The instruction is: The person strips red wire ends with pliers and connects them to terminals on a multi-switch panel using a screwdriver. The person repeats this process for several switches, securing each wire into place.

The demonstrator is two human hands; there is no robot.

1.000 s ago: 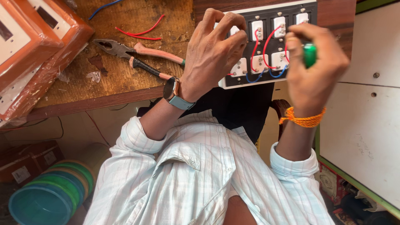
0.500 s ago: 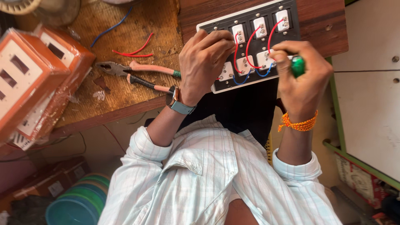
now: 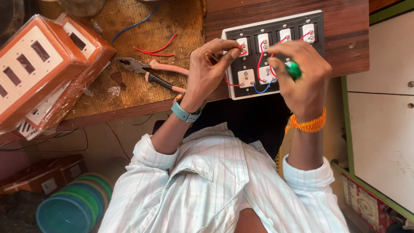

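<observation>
Pinching a red wire [image 3: 239,46] at the switch panel [image 3: 272,51], your left hand [image 3: 210,69] now sits lower in view than a second ago, and your right hand [image 3: 302,75] stays clenched around a green-handled screwdriver [image 3: 293,70]. The panel lies on the worktop [image 3: 336,39] edge. One pair of pliers [image 3: 148,71], two loose red wires [image 3: 155,51], two orange boxes [image 3: 39,69] lie left

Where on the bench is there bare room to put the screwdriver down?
Bare wood right of the switch plate, toward the bench edge, and a strip above the plate. Crowded left: pliers, red wires, boxes. Both hands cover the plate's front.
</observation>
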